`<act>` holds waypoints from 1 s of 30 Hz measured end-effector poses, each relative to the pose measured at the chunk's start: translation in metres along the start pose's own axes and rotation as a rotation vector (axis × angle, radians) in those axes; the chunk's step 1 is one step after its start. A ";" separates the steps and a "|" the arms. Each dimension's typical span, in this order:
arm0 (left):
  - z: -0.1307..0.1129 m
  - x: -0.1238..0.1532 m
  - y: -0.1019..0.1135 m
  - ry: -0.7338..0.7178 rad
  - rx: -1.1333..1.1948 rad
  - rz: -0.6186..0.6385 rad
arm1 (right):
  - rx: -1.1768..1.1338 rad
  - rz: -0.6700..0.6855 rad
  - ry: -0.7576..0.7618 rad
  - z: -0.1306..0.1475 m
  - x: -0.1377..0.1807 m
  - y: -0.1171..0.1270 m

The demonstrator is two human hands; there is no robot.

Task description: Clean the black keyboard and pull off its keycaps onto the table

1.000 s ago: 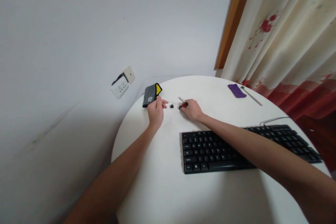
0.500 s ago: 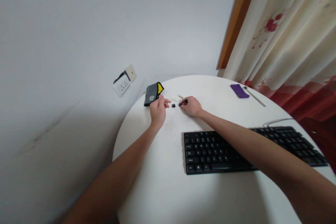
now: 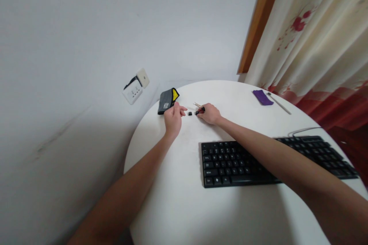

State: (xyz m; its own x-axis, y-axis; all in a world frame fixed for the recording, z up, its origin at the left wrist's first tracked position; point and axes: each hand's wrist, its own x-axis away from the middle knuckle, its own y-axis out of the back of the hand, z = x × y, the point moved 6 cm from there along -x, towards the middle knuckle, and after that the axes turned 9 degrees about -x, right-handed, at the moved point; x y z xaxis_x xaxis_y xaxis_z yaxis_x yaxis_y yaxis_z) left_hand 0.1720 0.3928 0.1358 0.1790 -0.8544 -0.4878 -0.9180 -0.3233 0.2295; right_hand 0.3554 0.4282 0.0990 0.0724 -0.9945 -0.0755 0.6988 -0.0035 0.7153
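Observation:
My right hand (image 3: 210,114) is closed at the back of the white round table (image 3: 172,183). Its fingers are pinched round a small tool (image 3: 197,105) with a black end and thin pale metal prongs. A small black piece (image 3: 197,113), like a keycap, sits at these fingertips; whether they grip it I cannot make out. Another black keycap-like piece (image 3: 189,113) lies on the table between my hands. My left hand (image 3: 173,119) is open with fingers loosely apart, just left of that piece. Beside it, partly covered by the fingers, lies a grey pouch (image 3: 166,101) with yellow lining.
A black keyboard (image 3: 224,180) lies under my right forearm, its cable (image 3: 304,129) trailing behind. Further right are a purple cloth (image 3: 262,98) and a thin brush-like stick (image 3: 280,104). A wall with a socket (image 3: 132,92) borders the left; a curtain (image 3: 316,46) hangs at the right.
The whole view has shifted slightly, so the table appears a little higher. Both hands stay almost where they were; my right fingers have turned a little around the tool.

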 end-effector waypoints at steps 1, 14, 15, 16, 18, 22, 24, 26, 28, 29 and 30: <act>0.000 0.000 0.000 -0.001 -0.001 0.002 | -0.003 0.001 0.002 0.000 0.000 0.000; 0.005 -0.001 0.002 0.011 -0.029 -0.017 | -0.206 -0.076 0.015 -0.001 0.000 0.019; 0.005 -0.001 0.003 0.015 -0.030 -0.025 | -0.244 -0.112 0.019 -0.001 0.003 0.028; 0.004 -0.001 0.003 0.017 -0.031 -0.027 | -0.276 -0.145 0.025 0.000 0.007 0.037; 0.001 0.001 0.002 0.011 -0.033 -0.014 | -0.377 -0.168 0.040 0.003 0.021 0.055; -0.010 0.008 -0.006 -0.052 -0.054 0.088 | -0.727 -0.121 0.136 0.010 0.066 0.080; -0.016 0.014 -0.010 -0.087 -0.072 0.145 | -0.670 -0.127 0.204 0.013 0.092 0.089; -0.022 0.019 -0.015 -0.113 -0.084 0.201 | -0.589 -0.107 0.234 0.012 0.114 0.091; -0.026 0.024 -0.019 -0.129 -0.092 0.248 | -0.547 -0.055 0.257 0.008 0.130 0.087; -0.027 0.025 -0.020 -0.133 -0.095 0.261 | -0.533 -0.030 0.269 0.005 0.136 0.084; -0.028 0.026 -0.021 -0.136 -0.100 0.273 | -0.517 -0.016 0.278 0.002 0.140 0.081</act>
State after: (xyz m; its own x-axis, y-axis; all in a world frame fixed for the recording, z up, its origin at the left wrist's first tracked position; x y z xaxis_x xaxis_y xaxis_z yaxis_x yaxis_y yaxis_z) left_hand 0.2055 0.3659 0.1418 -0.1238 -0.8552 -0.5033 -0.8852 -0.1340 0.4454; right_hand 0.4208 0.2882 0.1480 0.1938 -0.9297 -0.3132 0.9527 0.1022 0.2861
